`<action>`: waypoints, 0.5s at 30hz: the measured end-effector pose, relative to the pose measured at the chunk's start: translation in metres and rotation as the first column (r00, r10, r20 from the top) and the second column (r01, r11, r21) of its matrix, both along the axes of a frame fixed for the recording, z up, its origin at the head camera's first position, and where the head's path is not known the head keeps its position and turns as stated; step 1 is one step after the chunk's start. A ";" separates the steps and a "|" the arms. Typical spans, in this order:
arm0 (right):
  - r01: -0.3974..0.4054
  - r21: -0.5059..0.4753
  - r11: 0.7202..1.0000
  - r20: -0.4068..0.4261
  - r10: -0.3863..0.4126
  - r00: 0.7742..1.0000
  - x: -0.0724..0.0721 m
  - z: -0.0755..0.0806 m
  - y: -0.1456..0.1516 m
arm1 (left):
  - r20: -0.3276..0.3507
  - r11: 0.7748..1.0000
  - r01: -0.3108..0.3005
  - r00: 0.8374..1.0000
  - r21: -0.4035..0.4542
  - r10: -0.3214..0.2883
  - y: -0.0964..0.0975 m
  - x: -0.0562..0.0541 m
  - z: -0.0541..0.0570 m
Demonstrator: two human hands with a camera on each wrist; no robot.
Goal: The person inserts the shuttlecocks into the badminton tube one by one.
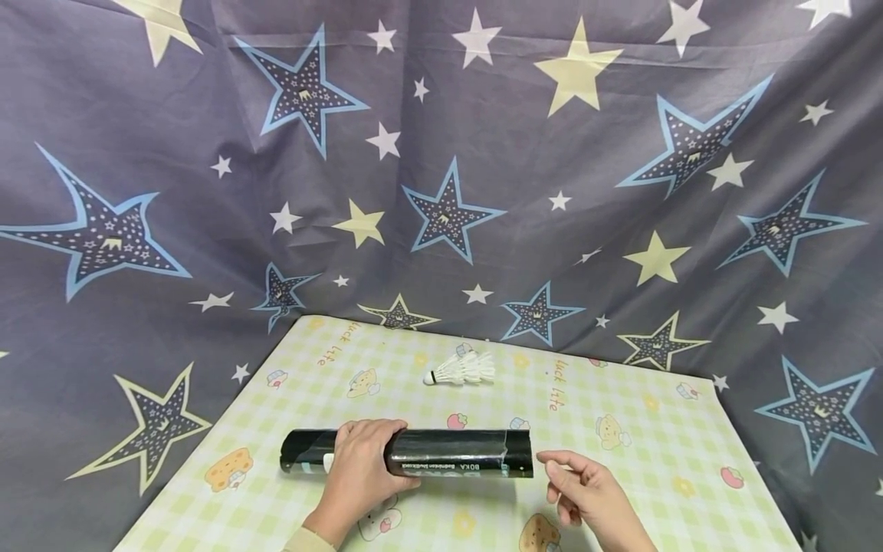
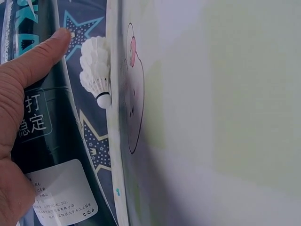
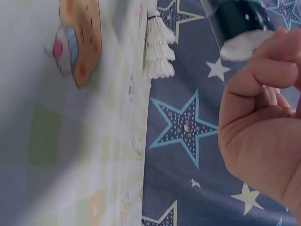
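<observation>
My left hand (image 1: pixel 366 464) grips a black shuttlecock tube (image 1: pixel 462 452) around its body, left of the middle. The tube lies sideways above the table, its lettering upside down in the head view. A white label (image 2: pixel 63 190) shows on it in the left wrist view. Just off the tube's right end is my right hand (image 1: pixel 586 491), index finger stretched toward it and the other fingers loosely bent, nothing between them. That end looks white (image 3: pixel 247 44) in the right wrist view. Behind the tube, a stack of nested white shuttlecocks (image 1: pixel 462 369) lies on its side, cork pointing left.
A table (image 1: pixel 290 414) with a green-checked, cartoon-printed cloth carries everything. Past its back and side edges hangs a dark grey curtain (image 1: pixel 483 291) printed with stars.
</observation>
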State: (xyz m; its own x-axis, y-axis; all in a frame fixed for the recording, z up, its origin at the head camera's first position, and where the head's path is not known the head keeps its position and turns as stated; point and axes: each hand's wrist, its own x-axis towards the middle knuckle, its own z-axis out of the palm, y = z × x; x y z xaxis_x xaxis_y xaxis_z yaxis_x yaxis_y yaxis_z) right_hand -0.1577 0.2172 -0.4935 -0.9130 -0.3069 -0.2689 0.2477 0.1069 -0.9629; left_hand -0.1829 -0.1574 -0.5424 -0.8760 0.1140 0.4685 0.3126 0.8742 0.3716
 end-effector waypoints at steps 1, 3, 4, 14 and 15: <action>0.011 0.005 1.000 -0.002 -0.011 1.000 0.000 0.000 0.002 | 0.002 1.000 0.000 1.000 0.000 0.000 0.000 0.000 0.000; 0.031 0.017 0.999 -0.003 -0.031 1.000 -0.002 0.000 0.005 | 0.005 1.000 0.003 1.000 0.000 -0.003 0.000 0.000 0.000; 0.041 0.020 0.999 -0.003 -0.041 0.999 -0.002 -0.001 0.006 | 0.005 1.000 0.004 1.000 0.001 -0.004 -0.001 0.001 0.000; 0.059 0.051 0.997 -0.031 -0.057 0.998 -0.018 -0.003 0.009 | 0.002 1.000 0.003 1.000 -0.004 -0.003 -0.001 0.002 0.001; 0.063 0.059 0.996 -0.028 -0.062 0.998 -0.020 -0.003 0.009 | 0.001 1.000 0.002 1.000 -0.004 -0.002 -0.002 0.002 0.001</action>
